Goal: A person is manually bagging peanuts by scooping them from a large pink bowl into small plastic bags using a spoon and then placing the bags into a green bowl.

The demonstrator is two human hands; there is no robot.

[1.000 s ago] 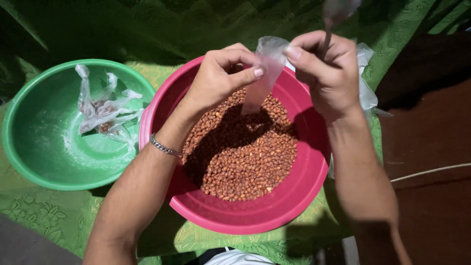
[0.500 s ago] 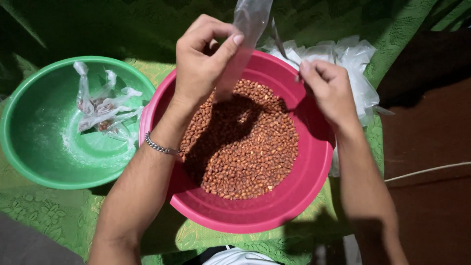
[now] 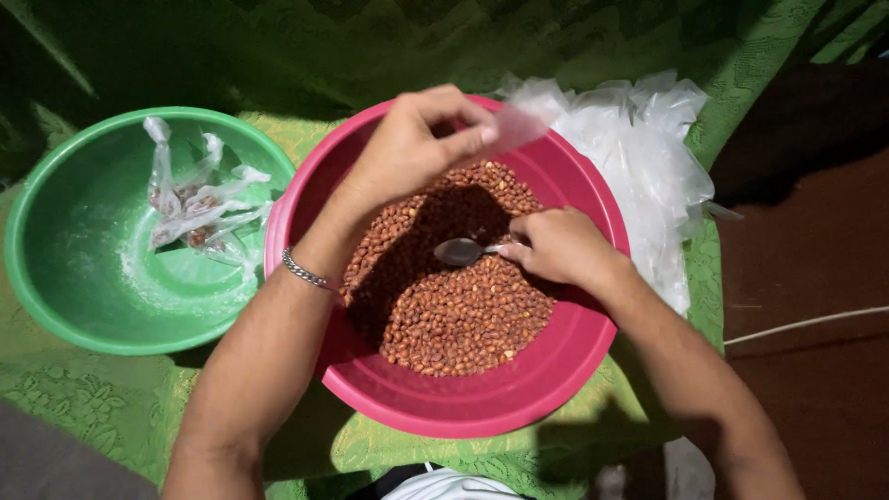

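A pink plastic basin (image 3: 482,407) in front of me holds a heap of brown peanuts (image 3: 463,306). My left hand (image 3: 412,143) hovers over the basin's far side and pinches a small clear plastic bag (image 3: 523,120) between thumb and fingers. My right hand (image 3: 556,245) is lower, just above the peanuts, and grips a metal spoon (image 3: 463,251) whose bowl points left over the heap. A silver chain bracelet (image 3: 306,270) circles my left wrist.
A green plastic basin (image 3: 83,278) at the left holds several small knotted bags of peanuts (image 3: 199,213). A pile of empty clear bags (image 3: 648,167) lies behind the pink basin at the right. Green lace cloth (image 3: 83,407) covers the surface; brown floor and a white cord (image 3: 806,322) lie at right.
My right hand came down from the raised bag to the peanuts, and the spoon now shows in it. My left hand lowered the bag slightly and keeps hold of it.
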